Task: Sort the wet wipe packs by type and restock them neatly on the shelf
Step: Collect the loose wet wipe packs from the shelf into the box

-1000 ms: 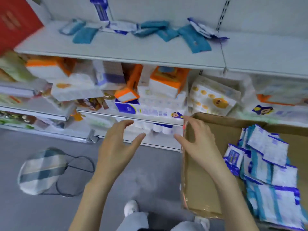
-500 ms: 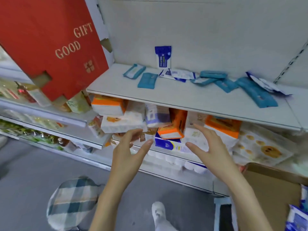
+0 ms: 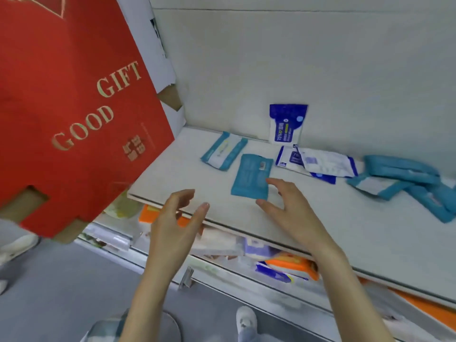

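My left hand [image 3: 176,224] hangs in front of the shelf's front edge, fingers spread and slightly curled, holding nothing. My right hand [image 3: 287,208] is over the shelf [image 3: 308,218] itself, also empty and spread wide, its fingertips [image 3: 271,180] just at the lower right corner of a flat teal wipe pack [image 3: 251,177] — whether they touch the film I cannot tell.

The shelf is a smooth, matte pale-grey board with a thin lip along the front. That teal pack lies face down, a soft rectangle of slightly crinkled plastic with a small barcode patch near its top. Just beyond it to the left lies a teal-and-white pack [image 3: 223,154], tilted on the board. Against the back wall one dark-blue-and-white pack [image 3: 286,124] stands upright, and at its foot two flatter blue-and-white packs [image 3: 318,162] overlap one another. Farther right, a loose heap of teal packs [image 3: 407,180] lies crossed and slumped — glossy, pillowy shapes.

A large red cardboard box [image 3: 74,107] with gold "GOOD GIFT" lettering leans in from the left, its cut-out handle showing brown board. On the tier below, orange-and-white packages [image 3: 292,265] are blurred.
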